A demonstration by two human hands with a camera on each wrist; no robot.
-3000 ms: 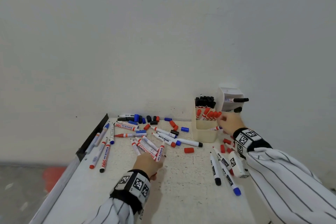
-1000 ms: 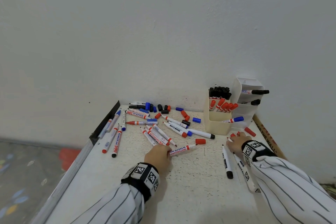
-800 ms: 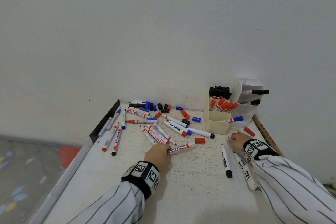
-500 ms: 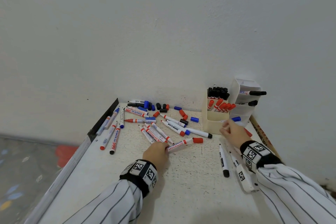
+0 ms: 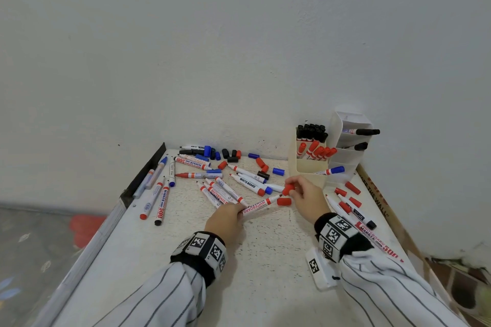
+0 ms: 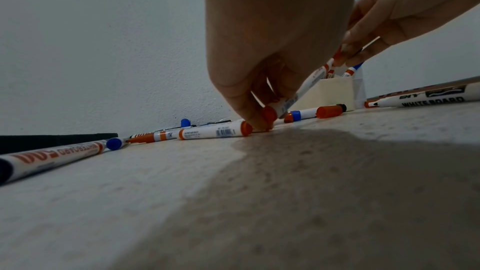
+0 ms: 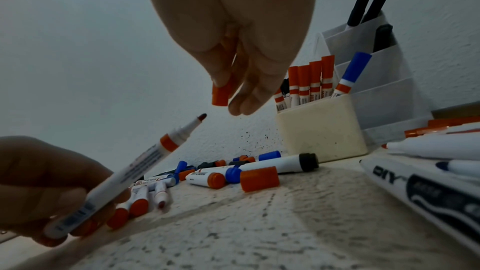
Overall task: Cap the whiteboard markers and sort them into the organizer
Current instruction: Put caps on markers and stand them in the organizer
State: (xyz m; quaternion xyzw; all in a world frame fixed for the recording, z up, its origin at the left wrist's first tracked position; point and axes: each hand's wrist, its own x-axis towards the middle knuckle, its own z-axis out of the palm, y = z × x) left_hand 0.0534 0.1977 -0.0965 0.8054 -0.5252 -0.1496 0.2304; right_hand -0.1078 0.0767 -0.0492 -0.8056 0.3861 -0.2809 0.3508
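Observation:
My left hand (image 5: 228, 220) grips the rear end of an uncapped red whiteboard marker (image 5: 259, 206), tip raised toward the right. In the right wrist view that marker (image 7: 135, 169) points up at a red cap (image 7: 223, 92) pinched in my right hand (image 7: 233, 81). The cap (image 5: 288, 189) hangs just past the marker's tip, a small gap between them. The left wrist view shows my left hand (image 6: 262, 114) low over the table with the marker (image 6: 302, 87) slanting upward. The cream organizer (image 5: 310, 171) holds black and red capped markers; its white tiered part (image 5: 348, 156) holds black and blue ones.
A second red cap (image 5: 284, 201) lies on the table just below my right hand. Several loose markers and caps are scattered at the back left (image 5: 212, 167). More markers (image 5: 356, 214) and red caps lie along the right edge. The wall stands right behind the organizer.
My right hand picked a red cap from the right side and carried it left to the marker's tip. My left hand tilted the red marker's tip up toward it.

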